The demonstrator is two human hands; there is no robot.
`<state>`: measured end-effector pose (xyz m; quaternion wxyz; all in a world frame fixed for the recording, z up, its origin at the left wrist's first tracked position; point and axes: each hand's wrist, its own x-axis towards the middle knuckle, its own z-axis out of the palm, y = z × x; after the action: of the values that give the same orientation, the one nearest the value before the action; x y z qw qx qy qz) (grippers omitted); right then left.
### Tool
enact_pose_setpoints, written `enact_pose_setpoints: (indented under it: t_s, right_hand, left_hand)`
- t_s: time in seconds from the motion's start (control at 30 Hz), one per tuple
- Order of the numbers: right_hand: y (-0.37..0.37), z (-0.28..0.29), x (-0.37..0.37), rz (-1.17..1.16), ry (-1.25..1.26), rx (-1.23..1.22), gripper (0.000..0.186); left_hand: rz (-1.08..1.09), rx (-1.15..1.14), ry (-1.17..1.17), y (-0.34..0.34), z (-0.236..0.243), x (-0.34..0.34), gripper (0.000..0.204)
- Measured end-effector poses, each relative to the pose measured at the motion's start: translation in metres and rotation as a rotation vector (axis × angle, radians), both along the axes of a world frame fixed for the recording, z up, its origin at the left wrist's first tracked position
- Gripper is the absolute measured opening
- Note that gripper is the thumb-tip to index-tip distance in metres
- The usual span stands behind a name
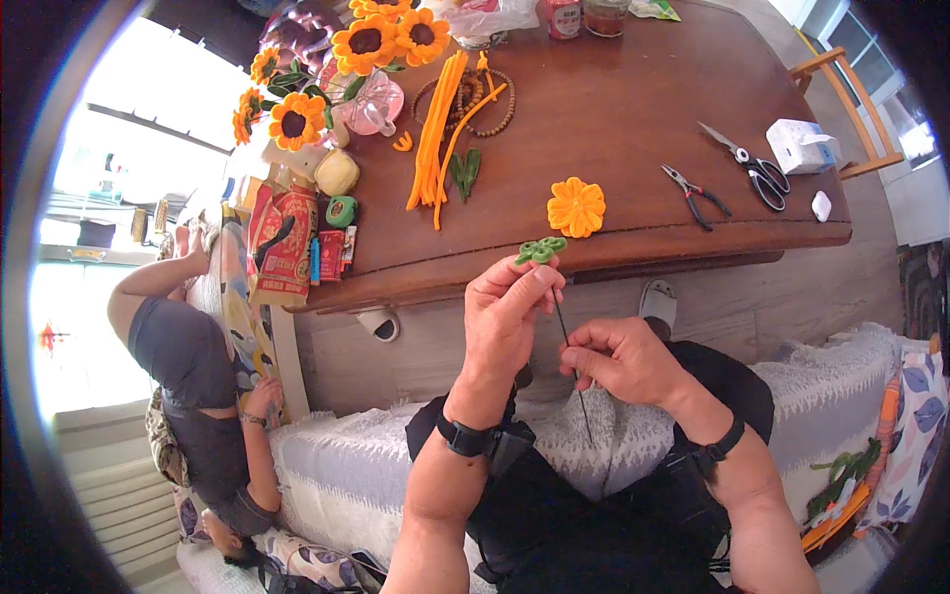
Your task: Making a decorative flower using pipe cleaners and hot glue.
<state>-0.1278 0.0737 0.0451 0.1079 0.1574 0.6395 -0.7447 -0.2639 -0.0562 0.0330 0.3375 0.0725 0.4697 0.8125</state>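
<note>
My left hand (508, 315) pinches a small looped green pipe-cleaner calyx (540, 250) between thumb and fingers, just off the table's front edge. From it a thin dark wire stem (560, 322) slants down toward my lap. My right hand (630, 362) is closed on that wire lower down, with its tail poking out below the fingers. Just beyond my left hand, an orange pipe-cleaner flower head (576, 207) lies on the brown wooden table (633, 119). A dark green leaf piece (463, 174) rests beside a bundle of orange pipe cleaners (437, 139).
Pliers (696, 196), scissors (754, 168) and a white box (800, 147) lie on the right. Finished sunflowers (297, 121) stand in a pink vase (378, 103) at the left, near a red bag (285, 238). Another person (188, 361) lies on the left.
</note>
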Motion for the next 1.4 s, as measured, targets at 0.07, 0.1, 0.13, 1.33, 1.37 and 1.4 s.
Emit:
enact_pose_setpoints:
  t_s: [0.07,0.1,0.13,1.33,1.37,1.4]
  right_hand:
    - [0.0,0.0,0.0,0.005,-0.002,0.002,0.016]
    - [0.0,-0.001,-0.001,0.009,-0.004,0.005,0.016]
    - [0.0,-0.001,-0.001,0.009,-0.004,0.004,0.016]
    - [-0.007,0.034,0.019,0.112,0.066,-0.015,0.015]
    - [-0.01,0.033,0.023,0.107,0.096,-0.011,0.016]
    - [-0.012,0.035,0.028,0.102,0.126,-0.007,0.017]
  left_hand:
    - [0.006,-0.003,-0.009,0.0,0.0,0.0,0.015]
    - [0.009,0.005,-0.008,0.0,0.0,0.0,0.015]
    - [0.011,0.013,-0.008,0.0,0.0,0.0,0.015]
    - [-0.077,0.072,-0.017,-0.01,0.043,0.02,0.01]
    - [-0.076,0.082,-0.005,-0.011,0.047,0.027,0.01]
    - [-0.064,0.076,0.083,-0.011,0.053,0.034,0.009]
